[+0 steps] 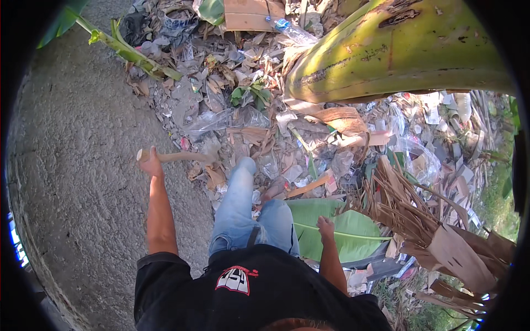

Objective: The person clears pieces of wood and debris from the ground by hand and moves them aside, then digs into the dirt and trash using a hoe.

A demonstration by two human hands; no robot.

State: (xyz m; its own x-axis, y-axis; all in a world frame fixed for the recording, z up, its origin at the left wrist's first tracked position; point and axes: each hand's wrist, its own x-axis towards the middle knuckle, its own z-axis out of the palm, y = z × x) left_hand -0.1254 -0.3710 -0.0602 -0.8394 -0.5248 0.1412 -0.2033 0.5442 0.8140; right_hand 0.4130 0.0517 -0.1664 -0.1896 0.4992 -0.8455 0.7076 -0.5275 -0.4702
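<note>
From the head, your left hand [150, 163] gripped a wooden handle [182, 156], left of and beyond the green leaf [356, 227], your right hand [326, 225] hung over that leaf, its grip unclear, a thick trunk [392, 52] rose beyond the leaf.

Ground's [179, 105] super littered: plastic bottle [298, 33] and cardboard sheet [251, 16] near the banana trunk's [397, 52] base, green banana leaf [356, 226] on its near side.
</note>
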